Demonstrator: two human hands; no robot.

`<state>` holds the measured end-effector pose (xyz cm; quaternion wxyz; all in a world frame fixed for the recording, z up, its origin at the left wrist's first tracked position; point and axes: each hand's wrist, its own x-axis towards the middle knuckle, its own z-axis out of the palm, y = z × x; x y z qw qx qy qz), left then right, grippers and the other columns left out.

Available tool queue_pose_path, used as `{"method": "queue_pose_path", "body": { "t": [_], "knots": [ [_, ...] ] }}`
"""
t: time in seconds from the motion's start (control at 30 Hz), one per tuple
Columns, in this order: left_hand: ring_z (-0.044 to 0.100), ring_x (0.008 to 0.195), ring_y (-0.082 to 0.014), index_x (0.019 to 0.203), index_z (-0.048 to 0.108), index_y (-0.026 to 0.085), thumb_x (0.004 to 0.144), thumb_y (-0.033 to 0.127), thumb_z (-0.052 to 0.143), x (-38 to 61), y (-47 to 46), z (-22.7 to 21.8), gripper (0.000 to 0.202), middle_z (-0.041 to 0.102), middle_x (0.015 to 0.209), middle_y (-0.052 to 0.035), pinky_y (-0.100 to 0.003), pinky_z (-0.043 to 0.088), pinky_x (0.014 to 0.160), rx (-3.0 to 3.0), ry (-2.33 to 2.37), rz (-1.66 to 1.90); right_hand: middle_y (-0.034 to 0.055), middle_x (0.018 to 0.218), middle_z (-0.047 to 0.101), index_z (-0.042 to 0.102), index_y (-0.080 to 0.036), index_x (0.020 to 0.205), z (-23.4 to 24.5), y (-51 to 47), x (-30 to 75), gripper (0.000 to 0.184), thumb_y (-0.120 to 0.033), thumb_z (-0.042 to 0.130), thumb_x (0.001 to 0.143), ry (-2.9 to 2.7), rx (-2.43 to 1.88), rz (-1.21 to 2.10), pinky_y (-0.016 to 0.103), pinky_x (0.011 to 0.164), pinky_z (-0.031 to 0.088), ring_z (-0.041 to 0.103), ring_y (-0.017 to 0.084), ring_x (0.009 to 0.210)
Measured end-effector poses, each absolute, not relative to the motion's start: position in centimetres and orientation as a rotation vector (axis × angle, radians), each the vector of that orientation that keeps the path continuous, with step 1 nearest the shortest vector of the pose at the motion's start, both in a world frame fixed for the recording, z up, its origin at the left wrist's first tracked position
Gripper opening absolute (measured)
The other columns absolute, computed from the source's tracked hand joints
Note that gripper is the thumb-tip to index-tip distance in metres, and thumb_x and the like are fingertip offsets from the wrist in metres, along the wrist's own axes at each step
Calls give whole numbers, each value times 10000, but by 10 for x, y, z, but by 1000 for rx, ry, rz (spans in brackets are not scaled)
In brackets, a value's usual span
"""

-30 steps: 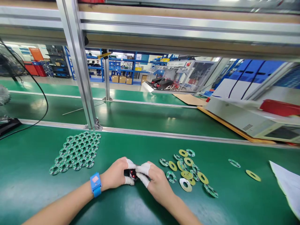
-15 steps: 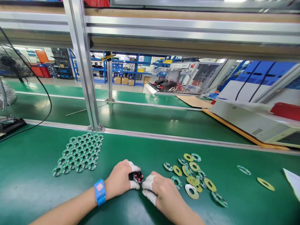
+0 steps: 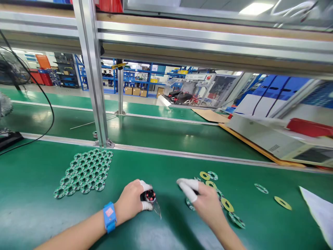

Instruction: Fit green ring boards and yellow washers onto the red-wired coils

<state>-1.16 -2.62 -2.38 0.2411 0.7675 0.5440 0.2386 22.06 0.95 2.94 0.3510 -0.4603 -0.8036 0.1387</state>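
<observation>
My left hand [image 3: 132, 199], in white finger cots and with a blue wrist strap [image 3: 109, 217], pinches a small round motor stator [image 3: 150, 195] with red-copper coils between thumb and fingers. Thin, pale wire ends [image 3: 157, 209] hang off the stator's right side. Away to the right, my right hand [image 3: 201, 196] is raised over the table, its white-capped fingertips pressed together; anything between them is too small to make out. Beneath and behind it lie loose green ring-shaped circuit boards [image 3: 236, 219] and yellow rings [image 3: 227, 205], partly covered by the hand.
Rows of green ring boards [image 3: 85, 170] lie at the left. Farther right are a single board [image 3: 261, 188], a yellow ring [image 3: 282, 203] and a white sheet [image 3: 314, 208]. A metal post [image 3: 92, 80] rises at the table's back rail, and a black cable [image 3: 50, 107] curves at left.
My right hand has moved away from the stator, up and to the right, over the loose rings. The wire ends now show. My left hand keeps its hold; the view has shifted slightly.
</observation>
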Motion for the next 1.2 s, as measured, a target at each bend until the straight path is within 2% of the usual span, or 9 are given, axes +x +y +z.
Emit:
{"method": "queue_pose_path", "body": {
  "t": [0.1, 0.23, 0.37, 0.47, 0.63, 0.8, 0.9, 1.0, 1.2],
  "knots": [
    [556, 882, -195, 1034, 641, 235, 636, 327, 780, -12, -27, -24, 432, 642, 960, -26, -285, 429, 787, 2074, 1425, 687, 82, 786, 715, 724, -185, 898, 25, 30, 242, 306, -364, 491, 810, -2015, -1630, 195, 351, 618, 523, 659, 250, 697],
    [553, 899, -197, 1045, 640, 222, 656, 284, 753, -11, -28, -24, 410, 641, 969, -34, -295, 429, 822, 2046, 1332, 722, 176, 1165, 618, 645, -115, 1121, 11, 36, 246, 413, -290, 602, 750, -2329, -1690, 0, 438, 867, 468, 558, 336, 1075],
    [541, 977, -215, 1131, 597, 199, 636, 153, 689, -16, -28, -19, 505, 609, 1069, -61, -328, 418, 905, 1981, 1252, 711, 165, 1001, 683, 671, -131, 1058, 5, 31, 236, 335, -118, 576, 736, -2483, -1720, 11, 455, 849, 471, 614, 321, 953],
    [476, 1117, -223, 1175, 545, 161, 610, 30, 561, -21, -25, -7, 580, 532, 1204, -97, -349, 338, 1020, 1903, 1281, 763, 127, 1029, 669, 617, -160, 1145, 8, 24, 226, 432, -82, 550, 726, -2450, -1544, 199, 410, 869, 481, 607, 270, 974],
    [491, 996, -208, 861, 602, 158, 783, 217, 525, -16, -26, 17, 125, 585, 971, -68, -343, 375, 934, 1845, 1399, 952, 75, 1152, 613, 406, -221, 1346, 12, -3, 199, 629, -85, 518, 742, -2261, -1025, 715, 397, 953, 455, 585, 200, 1027],
    [501, 837, -177, 697, 591, 160, 803, 311, 510, -7, -31, 18, 202, 573, 799, -30, -274, 395, 768, 1775, 1351, 756, 84, 1237, 568, 386, -251, 1354, 2, -23, 180, 587, -79, 447, 796, -2240, -825, 622, 393, 980, 446, 543, 202, 1122],
    [503, 766, -165, 623, 576, 160, 797, 319, 499, -8, -29, 15, 248, 579, 706, -18, -263, 379, 722, 1706, 1340, 820, 115, 1274, 540, 403, -214, 1340, -3, -24, 178, 530, -143, 472, 819, -2205, -958, 452, 438, 977, 448, 512, 239, 1166],
    [505, 731, -165, 617, 579, 160, 787, 347, 497, -8, -27, 14, 265, 585, 688, -21, -268, 378, 699, 1638, 1368, 903, 152, 1188, 592, 505, -153, 1234, -1, -24, 176, 468, -252, 590, 785, -2185, -1143, 347, 484, 920, 483, 549, 295, 1107],
    [512, 750, -169, 583, 563, 171, 780, 353, 505, 2, -35, 7, 274, 584, 687, -23, -269, 380, 702, 1623, 1387, 1001, 111, 970, 671, 604, -151, 1012, 6, -33, 166, 357, -273, 708, 693, -2219, -1257, 202, 401, 734, 562, 640, 273, 888]
  ]
}}
